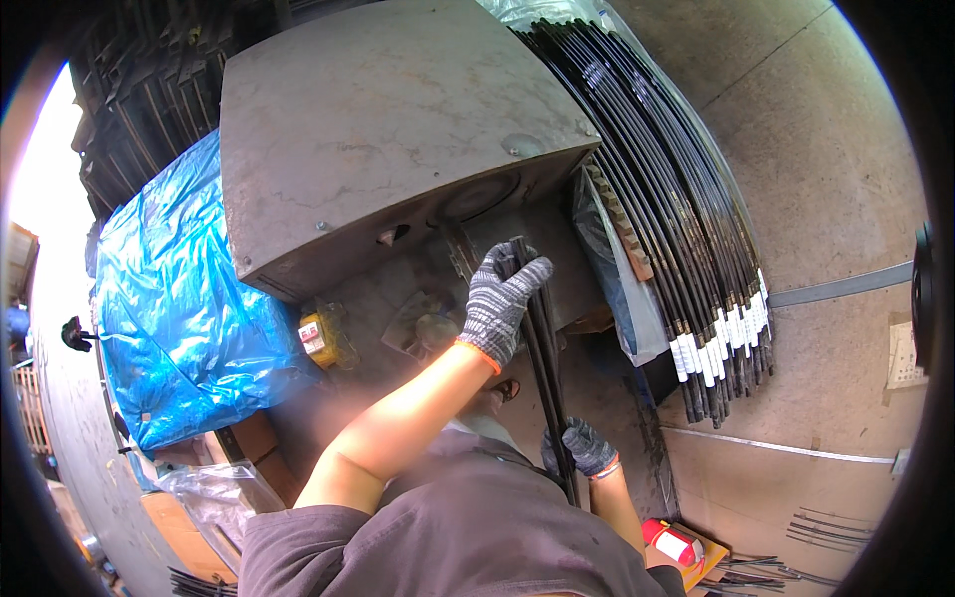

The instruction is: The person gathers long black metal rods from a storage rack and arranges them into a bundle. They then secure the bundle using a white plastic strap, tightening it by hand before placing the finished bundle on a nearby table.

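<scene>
My left hand [494,310], in a grey knitted glove with an orange cuff, is closed round the upper part of some long black rods [544,358]. Lower down, my right hand [589,448], gloved as well, grips the same rods close to my body. They run at a slight slant in front of me, just short of a large grey metal housing [398,109]. Their upper ends stick out a little past my left hand, near a bracket under the housing's front edge. How many rods there are I cannot tell.
Many long black rods with white bands [721,343] lie on a rack to the right. A blue plastic sheet [189,308] covers a stack at left. A yellow package [320,338] sits below the housing. A red fire extinguisher [672,542] is at lower right.
</scene>
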Demonstrator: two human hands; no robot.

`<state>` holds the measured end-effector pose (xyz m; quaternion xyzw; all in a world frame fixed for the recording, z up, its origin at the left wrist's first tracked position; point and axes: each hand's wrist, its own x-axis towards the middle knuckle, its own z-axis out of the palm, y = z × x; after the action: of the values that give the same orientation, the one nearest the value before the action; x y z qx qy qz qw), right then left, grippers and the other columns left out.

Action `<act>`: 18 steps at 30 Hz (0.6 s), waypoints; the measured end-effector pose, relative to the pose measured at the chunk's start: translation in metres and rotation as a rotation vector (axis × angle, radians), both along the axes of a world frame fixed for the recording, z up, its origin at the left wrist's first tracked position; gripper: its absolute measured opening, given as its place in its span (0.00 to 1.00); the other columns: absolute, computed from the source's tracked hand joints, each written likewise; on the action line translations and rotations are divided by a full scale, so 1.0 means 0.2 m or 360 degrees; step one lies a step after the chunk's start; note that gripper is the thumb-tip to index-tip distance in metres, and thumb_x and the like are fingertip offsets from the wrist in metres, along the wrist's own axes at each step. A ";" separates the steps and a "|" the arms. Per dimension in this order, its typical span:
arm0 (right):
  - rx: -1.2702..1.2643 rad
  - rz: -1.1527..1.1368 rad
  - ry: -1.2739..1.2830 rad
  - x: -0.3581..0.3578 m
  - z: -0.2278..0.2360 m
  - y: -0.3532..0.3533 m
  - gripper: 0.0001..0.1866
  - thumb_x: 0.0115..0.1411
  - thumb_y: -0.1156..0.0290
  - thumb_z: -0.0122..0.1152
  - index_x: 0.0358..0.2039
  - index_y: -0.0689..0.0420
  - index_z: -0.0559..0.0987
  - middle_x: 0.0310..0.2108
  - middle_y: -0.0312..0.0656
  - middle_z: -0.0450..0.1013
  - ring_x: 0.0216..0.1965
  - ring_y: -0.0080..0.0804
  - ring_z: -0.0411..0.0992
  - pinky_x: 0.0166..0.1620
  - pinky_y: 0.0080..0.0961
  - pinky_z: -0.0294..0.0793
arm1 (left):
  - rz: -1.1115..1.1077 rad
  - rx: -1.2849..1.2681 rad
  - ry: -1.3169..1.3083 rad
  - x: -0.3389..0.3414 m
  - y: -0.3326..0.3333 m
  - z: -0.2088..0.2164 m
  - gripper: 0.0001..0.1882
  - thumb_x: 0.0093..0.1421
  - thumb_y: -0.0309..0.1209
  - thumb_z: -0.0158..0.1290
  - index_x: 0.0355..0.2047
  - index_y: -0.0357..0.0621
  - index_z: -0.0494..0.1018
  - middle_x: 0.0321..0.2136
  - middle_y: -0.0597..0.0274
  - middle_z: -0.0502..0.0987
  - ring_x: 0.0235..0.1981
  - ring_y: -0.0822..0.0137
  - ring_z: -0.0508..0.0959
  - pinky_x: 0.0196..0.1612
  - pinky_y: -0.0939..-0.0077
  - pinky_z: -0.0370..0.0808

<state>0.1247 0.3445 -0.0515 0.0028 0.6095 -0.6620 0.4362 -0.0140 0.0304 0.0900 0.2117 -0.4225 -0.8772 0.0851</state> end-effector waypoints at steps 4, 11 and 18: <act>-0.0038 0.0004 -0.0126 -0.10 0.31 -0.27 0.22 0.52 0.51 0.66 0.30 0.58 0.74 0.20 0.39 0.70 0.20 0.30 0.70 0.25 0.26 0.70 | -0.0027 0.0344 -0.0229 -0.03 -0.02 -0.07 0.09 0.58 0.32 0.56 0.38 0.44 0.74 0.29 0.69 0.75 0.29 0.74 0.73 0.34 0.77 0.72; 0.0269 -0.0516 -0.0037 -0.04 0.29 -0.29 0.12 0.52 0.70 0.65 0.24 0.52 0.68 0.20 0.28 0.63 0.23 0.17 0.61 0.27 0.19 0.63 | -0.0101 0.0282 -0.0715 -0.09 -0.10 -0.27 0.10 0.60 0.38 0.54 0.36 0.45 0.74 0.22 0.69 0.71 0.23 0.70 0.74 0.25 0.72 0.74; 0.0440 -0.0611 0.0277 -0.21 0.50 -0.55 0.05 0.55 0.76 0.61 0.27 0.56 0.73 0.21 0.29 0.67 0.22 0.17 0.65 0.26 0.17 0.65 | -0.0246 0.0694 -0.0468 -0.06 -0.04 -0.43 0.10 0.61 0.36 0.52 0.36 0.43 0.74 0.29 0.58 0.78 0.28 0.62 0.78 0.33 0.67 0.79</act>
<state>0.0824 0.2349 0.0478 0.1212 0.7179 -0.6408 0.2437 -0.0266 0.0219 0.0036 0.3172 -0.2462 -0.9112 -0.0918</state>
